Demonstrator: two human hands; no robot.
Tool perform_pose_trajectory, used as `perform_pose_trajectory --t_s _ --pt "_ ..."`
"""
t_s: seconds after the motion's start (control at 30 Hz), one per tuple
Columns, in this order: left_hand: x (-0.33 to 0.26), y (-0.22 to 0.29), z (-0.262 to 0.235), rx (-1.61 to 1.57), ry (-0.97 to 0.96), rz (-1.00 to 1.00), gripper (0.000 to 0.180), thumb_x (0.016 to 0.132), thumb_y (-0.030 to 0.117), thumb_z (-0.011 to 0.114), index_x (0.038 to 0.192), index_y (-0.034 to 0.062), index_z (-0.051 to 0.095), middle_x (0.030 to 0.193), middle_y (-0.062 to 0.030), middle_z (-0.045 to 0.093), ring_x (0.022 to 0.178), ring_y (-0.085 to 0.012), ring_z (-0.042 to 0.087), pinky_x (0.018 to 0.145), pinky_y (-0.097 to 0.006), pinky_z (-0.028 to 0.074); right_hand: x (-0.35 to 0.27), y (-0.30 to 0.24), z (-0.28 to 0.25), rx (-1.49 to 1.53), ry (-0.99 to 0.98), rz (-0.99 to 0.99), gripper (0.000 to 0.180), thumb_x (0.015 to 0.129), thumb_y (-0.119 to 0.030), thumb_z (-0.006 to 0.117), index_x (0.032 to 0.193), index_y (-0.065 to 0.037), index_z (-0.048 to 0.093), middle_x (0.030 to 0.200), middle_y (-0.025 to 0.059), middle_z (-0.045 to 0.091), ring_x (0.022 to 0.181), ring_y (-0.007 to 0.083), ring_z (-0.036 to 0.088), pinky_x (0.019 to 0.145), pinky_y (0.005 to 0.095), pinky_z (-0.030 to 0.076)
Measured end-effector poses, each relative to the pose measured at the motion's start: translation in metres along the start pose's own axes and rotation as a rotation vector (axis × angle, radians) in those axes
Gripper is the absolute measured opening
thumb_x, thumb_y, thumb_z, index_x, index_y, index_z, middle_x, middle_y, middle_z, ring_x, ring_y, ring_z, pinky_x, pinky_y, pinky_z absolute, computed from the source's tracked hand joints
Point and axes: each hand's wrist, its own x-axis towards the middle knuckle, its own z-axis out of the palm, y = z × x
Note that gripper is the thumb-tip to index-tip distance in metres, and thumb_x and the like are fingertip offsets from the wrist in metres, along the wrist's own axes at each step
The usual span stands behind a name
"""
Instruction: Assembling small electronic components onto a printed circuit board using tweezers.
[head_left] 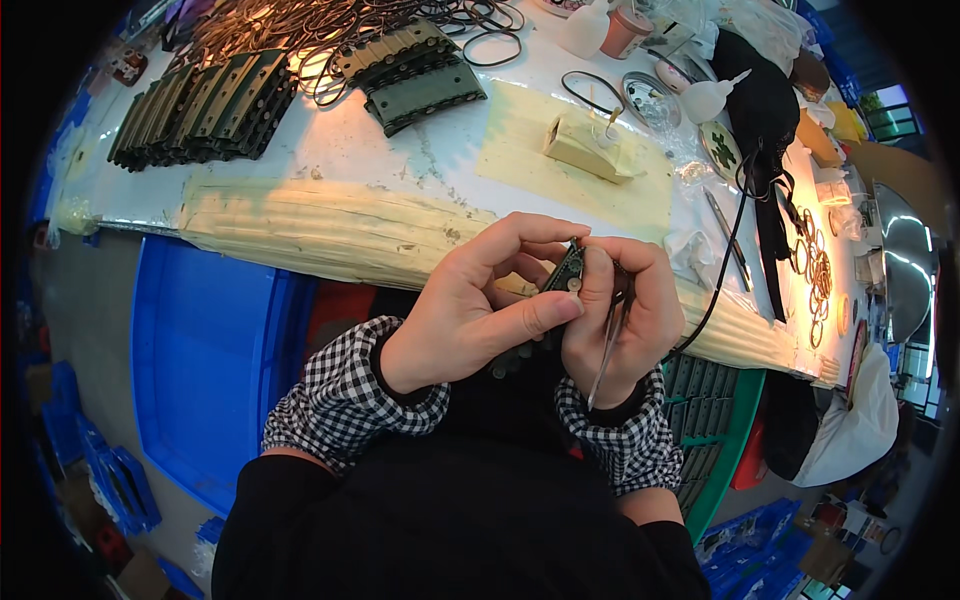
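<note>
Just past the table's near edge, my left hand (462, 300) is closed on a small dark green circuit board (567, 270) with round metal parts on it. Its thumb presses on the near side of the board, while much of the piece is hidden behind the fingers. My right hand (645, 315) meets it there, thumb tip against the board's upper right end. Tucked in that same hand is a pair of metal tweezers (606, 352), thin tip pointing down toward my cuff.
Stacked circuit boards (205, 105) and a second stack (410, 75) lie beyond, near a heap of dark cords (300, 30). A taped block (590, 145) sits on yellow paper. At right are a pen-like tool (728, 235) and black cable; below, a blue bin (205, 350) and green tray (735, 440).
</note>
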Motion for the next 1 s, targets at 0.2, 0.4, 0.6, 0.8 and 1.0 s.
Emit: perform_pose_trajectory --t_s 0.2,0.4,0.6,0.8,1.0 --pt "-0.002 0.006 0.003 -0.026 0.042 -0.055 0.047 0.092 0.017 0.066 0.133 0.0055 0.048 0.112 -0.0063 0.057 0.097 -0.0091 0.056 0.074 -0.021 0.048 0.001 -0.001 -0.001 0.013 -0.020 0.037 0.004 0.087 -0.002 0.066 0.088 0.001 0.063 0.072 0.0059 0.060 0.049 0.0078 0.052 0.045 0.0220 0.040" --pt "-0.002 0.001 0.000 0.015 0.054 0.005 0.044 0.092 0.015 0.066 0.132 0.0054 0.050 0.108 -0.0047 0.057 0.091 -0.0068 0.055 0.073 -0.020 0.047 0.007 -0.003 -0.009 -0.020 -0.116 0.015 0.006 0.085 -0.001 0.068 0.090 0.000 0.065 0.074 0.0053 0.061 0.050 0.0076 0.051 0.046 0.0216 0.037" --pt "-0.002 0.005 -0.001 0.015 0.070 -0.005 0.041 0.092 0.014 0.066 0.129 0.0052 0.053 0.103 -0.0038 0.058 0.088 -0.0056 0.056 0.073 -0.020 0.047 0.015 -0.008 -0.020 -0.024 -0.237 0.012 0.011 0.082 0.002 0.070 0.092 -0.001 0.066 0.077 0.0067 0.064 0.053 0.0096 0.053 0.048 0.0227 0.039" --pt "-0.001 0.003 0.001 -0.005 0.073 -0.016 0.039 0.094 0.014 0.062 0.130 0.0037 0.052 0.105 -0.0052 0.059 0.091 -0.0068 0.057 0.078 -0.022 0.047 0.015 -0.007 -0.023 -0.045 -0.257 -0.009 0.013 0.080 0.003 0.071 0.092 -0.002 0.067 0.079 0.0079 0.066 0.058 0.0161 0.058 0.053 0.0257 0.044" --pt "-0.002 0.006 0.000 -0.012 0.073 -0.082 0.038 0.097 0.010 0.054 0.134 0.0013 0.047 0.113 -0.0095 0.061 0.103 -0.0120 0.059 0.091 -0.029 0.049 0.013 -0.001 -0.021 -0.045 -0.233 -0.099 0.015 0.079 0.002 0.072 0.092 -0.003 0.067 0.081 0.0081 0.069 0.063 0.0201 0.061 0.058 0.0283 0.047"
